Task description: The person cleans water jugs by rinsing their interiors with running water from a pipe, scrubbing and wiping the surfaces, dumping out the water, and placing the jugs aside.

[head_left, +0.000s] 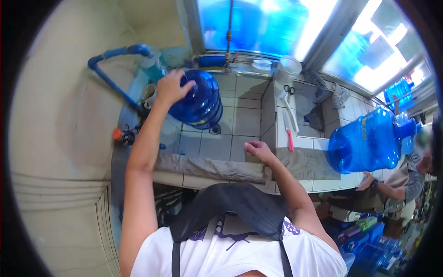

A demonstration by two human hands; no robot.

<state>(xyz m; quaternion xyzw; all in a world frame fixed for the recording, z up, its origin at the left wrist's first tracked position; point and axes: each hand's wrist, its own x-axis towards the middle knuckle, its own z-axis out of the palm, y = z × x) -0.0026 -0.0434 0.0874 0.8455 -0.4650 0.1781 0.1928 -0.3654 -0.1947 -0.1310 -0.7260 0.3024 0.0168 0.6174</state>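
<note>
In the tiled basin (247, 121) is a dark blue water jug (203, 102), near the left wall. My left hand (173, 88) grips the jug around its top end, thumb apart from the fingers; the jug's neck is hidden behind the hand. Over the basin's front right part, my right hand (259, 151) hangs with its fingers curled in, and nothing shows in them. It is apart from the jug and close to a grey cloth (217, 168) along the front edge.
A blue pipe (110, 54) bends over the basin's left side. On the right ledge lie a pink-handled tool (290, 138) and scissors (289, 89), near a white bucket (288, 69). Another person (392, 187) is beside a lighter blue jug (367, 141) at right.
</note>
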